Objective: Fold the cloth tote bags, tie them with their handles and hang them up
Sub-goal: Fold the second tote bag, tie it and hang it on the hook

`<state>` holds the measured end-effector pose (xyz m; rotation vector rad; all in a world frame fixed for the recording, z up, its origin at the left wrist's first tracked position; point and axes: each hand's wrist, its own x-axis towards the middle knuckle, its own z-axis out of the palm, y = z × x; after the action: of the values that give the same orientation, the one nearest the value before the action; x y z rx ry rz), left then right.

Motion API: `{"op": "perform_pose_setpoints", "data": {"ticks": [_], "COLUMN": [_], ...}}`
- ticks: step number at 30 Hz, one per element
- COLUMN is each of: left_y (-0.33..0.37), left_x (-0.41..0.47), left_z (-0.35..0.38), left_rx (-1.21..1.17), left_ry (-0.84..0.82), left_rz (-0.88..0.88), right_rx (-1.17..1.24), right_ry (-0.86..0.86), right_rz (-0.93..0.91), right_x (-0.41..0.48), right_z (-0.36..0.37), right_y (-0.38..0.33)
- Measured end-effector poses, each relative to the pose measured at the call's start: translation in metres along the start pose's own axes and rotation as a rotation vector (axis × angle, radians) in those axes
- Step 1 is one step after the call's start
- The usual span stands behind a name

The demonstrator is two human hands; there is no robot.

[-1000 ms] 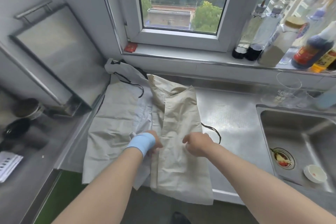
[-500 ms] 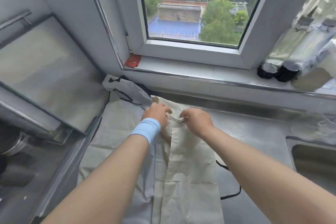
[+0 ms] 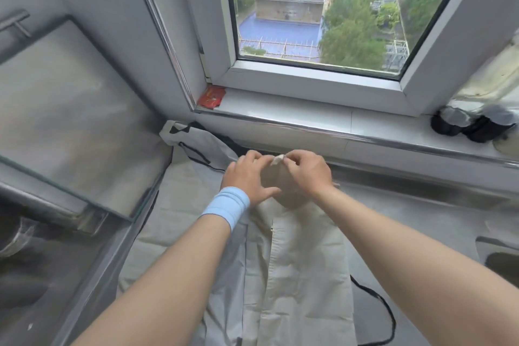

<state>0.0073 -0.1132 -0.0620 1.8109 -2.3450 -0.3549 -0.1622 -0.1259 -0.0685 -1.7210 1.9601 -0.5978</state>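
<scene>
Just shifted from the near half of the tote (image 3: 306,267) to its far end under the sill (image 3: 280,118). Now pinches a pale tab (image 3: 276,160) of its cloth with the right grip (image 3: 306,171); bends the left grip (image 3: 247,174) against the same edge with thumb splayed, cannot tell whether clasping or only touching. Leaves the tote as a long strip on the table (image 3: 407,205) over a grey bag (image 3: 179,233), so probably finished with the lengthwise fold and starting from the far end.

One head-worn view looks forward and down, close over the counter (image 3: 421,202), facing the window (image 3: 323,22).
</scene>
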Motion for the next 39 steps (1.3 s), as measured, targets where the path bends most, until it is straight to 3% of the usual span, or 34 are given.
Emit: {"op": "perform_pose_setpoints", "data": {"ticks": [3,6,9,12,14,16,19,21,23,25,27,31,36,39], "left_y": [0.011,0.020,0.025,0.024,0.025,0.025,0.019,0.015,0.013,0.016,0.029,0.054,0.051,0.039], "left_x": [0.014,0.032,0.044,0.052,0.054,0.054,0.054,0.051,0.048,0.040,0.031,0.022,0.036,0.039], "left_z": [-0.010,-0.026,-0.043,-0.055,-0.062,-0.071,-0.075,-0.077,-0.080,-0.082,-0.080,-0.068,-0.070,-0.082], "left_rx": [-0.098,-0.205,-0.403,-0.562,-0.576,-0.552,-0.621,-0.713,-0.610,-0.440,-0.451,-0.360,-0.393,-0.284], "left_ry": [0.055,0.070,-0.003,-0.044,-0.086,-0.102,-0.117,-0.108,0.033,0.228,0.292,0.033,-0.063,-0.463], "left_rz": [-0.116,-0.214,-0.290,-0.367,-0.349,-0.314,-0.334,-0.385,-0.365,-0.261,-0.137,-0.076,-0.308,-0.324], "right_rx": [0.211,0.274,0.246,-0.145,-0.499,-0.635,-0.583,-0.468,-0.327,-0.086,0.176,0.419,0.462,0.255], "right_ry": [-0.014,0.050,0.001,-0.023,0.087,0.178,0.341,0.412,0.404,0.367,0.286,0.151,0.037,0.226], "right_rz": [-0.003,-0.046,-0.288,-0.648,-0.698,-0.638,-0.540,-0.532,-0.456,-0.287,-0.098,-0.087,-0.149,-0.107], "right_x": [0.008,0.005,-0.010,-0.020,-0.020,-0.017,-0.010,-0.005,-0.003,-0.002,0.001,0.009,0.013,0.017], "right_z": [-0.016,-0.028,-0.033,-0.019,-0.007,-0.003,-0.007,-0.012,-0.019,-0.030,-0.040,-0.061,-0.069,-0.075], "right_y": [-0.007,-0.006,0.002,0.013,0.015,0.011,0.000,-0.006,-0.013,-0.023,-0.032,-0.035,-0.027,-0.024]}}
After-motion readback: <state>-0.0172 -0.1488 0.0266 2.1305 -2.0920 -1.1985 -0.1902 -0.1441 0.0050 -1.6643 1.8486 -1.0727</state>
